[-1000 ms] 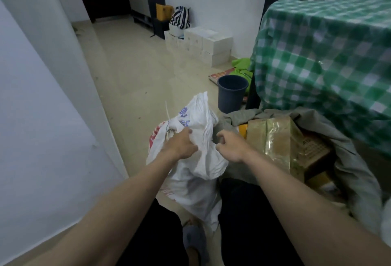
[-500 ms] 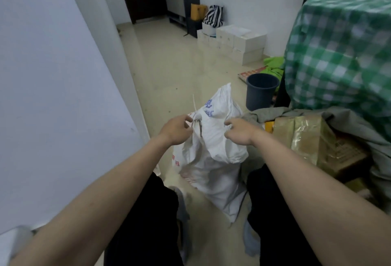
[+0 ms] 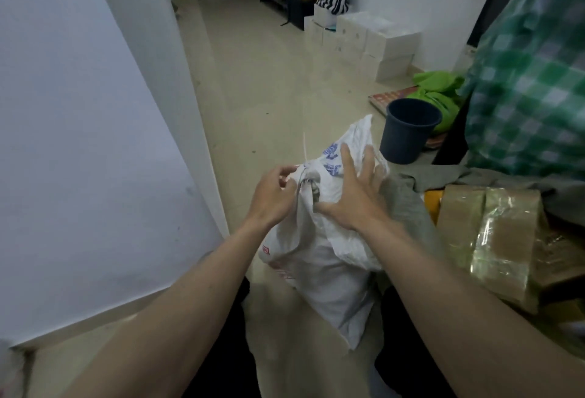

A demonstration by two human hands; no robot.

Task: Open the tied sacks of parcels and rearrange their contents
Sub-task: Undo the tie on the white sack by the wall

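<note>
Left hand point(image 3: 274, 195) pinching sack point(image 3: 329, 248) knot, floor point(image 3: 269, 87) beyond

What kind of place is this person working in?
Probably a room in a home used for sorting parcels. A table under a green checked cloth, white boxes stacked along the wall, and taped parcels beside the white sack suggest it.

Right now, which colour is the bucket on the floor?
Dark blue bucket, seen in the head view.

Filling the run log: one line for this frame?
stage: untying | left hand: pinching tie at white sack neck | right hand: open, pressing sack | sack: still tied
</note>
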